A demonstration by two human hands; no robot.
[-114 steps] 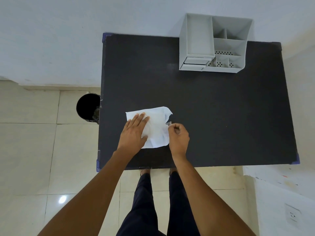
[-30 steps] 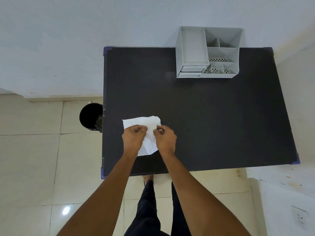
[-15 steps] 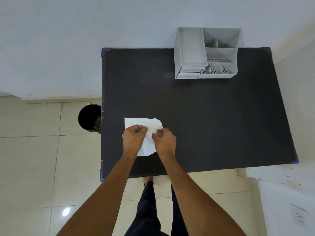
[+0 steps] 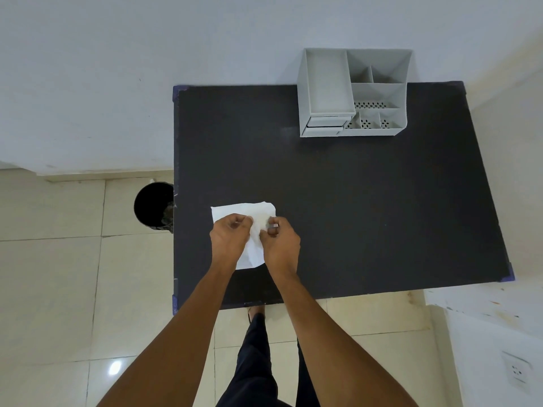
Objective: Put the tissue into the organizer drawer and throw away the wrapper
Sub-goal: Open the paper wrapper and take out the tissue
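A white tissue [image 4: 255,215] lies near the front left of the black table [image 4: 367,207]. My left hand [image 4: 230,238] pinches its left part and my right hand [image 4: 280,243] pinches its right part, fingers curled; a small clear bit, perhaps the wrapper [image 4: 273,229], shows at my right fingertips. The grey organizer [image 4: 353,92] stands at the table's far edge, its two small drawers [image 4: 324,126] at the front left, the lower one pulled out a little.
A black bin [image 4: 153,207] stands on the tiled floor just left of the table, beside the tissue. A white wall runs behind the table. My legs are below the table's front edge.
Earlier my left hand lay flat on the tissue; now both hands pinch it close together. The tissue looks more folded and narrower. In the last second little has moved.
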